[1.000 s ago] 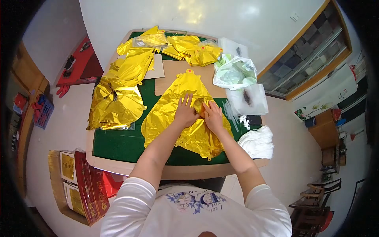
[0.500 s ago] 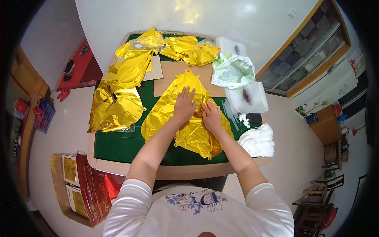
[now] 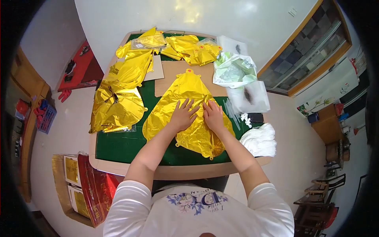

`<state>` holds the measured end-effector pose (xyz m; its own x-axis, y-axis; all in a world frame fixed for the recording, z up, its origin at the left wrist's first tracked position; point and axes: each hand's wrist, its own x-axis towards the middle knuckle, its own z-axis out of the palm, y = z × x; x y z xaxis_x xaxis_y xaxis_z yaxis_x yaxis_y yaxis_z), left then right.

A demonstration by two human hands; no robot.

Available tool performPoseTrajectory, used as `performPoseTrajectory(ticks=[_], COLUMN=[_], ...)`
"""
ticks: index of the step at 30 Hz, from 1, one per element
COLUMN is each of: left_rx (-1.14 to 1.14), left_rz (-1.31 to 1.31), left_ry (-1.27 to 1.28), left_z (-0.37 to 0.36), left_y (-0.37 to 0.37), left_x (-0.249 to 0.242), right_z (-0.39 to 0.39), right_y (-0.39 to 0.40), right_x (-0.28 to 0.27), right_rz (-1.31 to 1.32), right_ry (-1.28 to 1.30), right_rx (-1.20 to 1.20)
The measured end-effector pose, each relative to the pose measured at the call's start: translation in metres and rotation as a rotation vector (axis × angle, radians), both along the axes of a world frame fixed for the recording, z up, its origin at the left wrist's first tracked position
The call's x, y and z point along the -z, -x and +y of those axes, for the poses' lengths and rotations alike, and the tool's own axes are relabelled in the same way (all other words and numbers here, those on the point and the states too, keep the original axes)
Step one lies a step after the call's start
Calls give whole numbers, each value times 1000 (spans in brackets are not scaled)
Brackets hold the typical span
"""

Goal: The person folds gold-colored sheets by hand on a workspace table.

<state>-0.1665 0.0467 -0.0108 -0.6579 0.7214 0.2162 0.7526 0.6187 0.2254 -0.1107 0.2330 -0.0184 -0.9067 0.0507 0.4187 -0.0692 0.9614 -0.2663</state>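
Observation:
A flat, wrinkled gold foil balloon (image 3: 164, 118) lies spread in front of me, its upper part over a cardboard sheet (image 3: 164, 85) and the rest over the green table top (image 3: 122, 148). My left hand (image 3: 182, 115) rests on the middle of the foil with fingers spread. Just right of it, my right hand (image 3: 213, 115) lies on the foil too, fingers stretched out. Neither hand grips anything. Small tabs stick out along the foil's edge, and a red dot marks its top end.
More gold foil balloons (image 3: 118, 104) are piled along the left and back of the table. At the right are a plastic bag (image 3: 235, 71), clear packets (image 3: 252, 96), thin clear sticks (image 3: 232, 114), a black item (image 3: 256, 118) and a white bundle (image 3: 258, 141). An open carton (image 3: 73, 189) stands on the floor.
My left hand has slid down the foil toward me, its fingers spreading wider. My right hand has shifted only slightly. The balloon stays in place on the table.

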Motion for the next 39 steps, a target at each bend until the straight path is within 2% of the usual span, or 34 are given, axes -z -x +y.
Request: performPoseTrajectory(ticks=[10,18,20,24,27,29,32,33,37,39], left_rx=[-11,-17,-12,-17,-20,-14,-18,-16,-16,-17], left_rz=[-26,-8,-22,-48,-39,-16,-27,-24,-33,-22], left_ry=[23,-13,-10,54,52,19,36,36,25,17], left_z=[1,1,1,2,1,1,1,2,1,1], left_y=[0,0,0,1,2,1,1,2,1,1], left_x=[-2,-1,0,-4,-1,1,0,-1,-2,-1], right_z=[11,22,24,27,32,41,52,54,67,75], right_y=[21,-40,-55,-76,-83,-85,-88,-87,-83,-79], right_x=[-17,-37,-41,-47,-49,-47,-46,-49,-47,-44], right_rz=[-150,-221,-202,-183,-168,-311,-291,-391,-436,-523], right_ry=[-55,-62,-196,-266,-246,-34,-69,-35,31,237], right_rx=[15,-114,-180,-215,-216,-60,22,77,36,28])
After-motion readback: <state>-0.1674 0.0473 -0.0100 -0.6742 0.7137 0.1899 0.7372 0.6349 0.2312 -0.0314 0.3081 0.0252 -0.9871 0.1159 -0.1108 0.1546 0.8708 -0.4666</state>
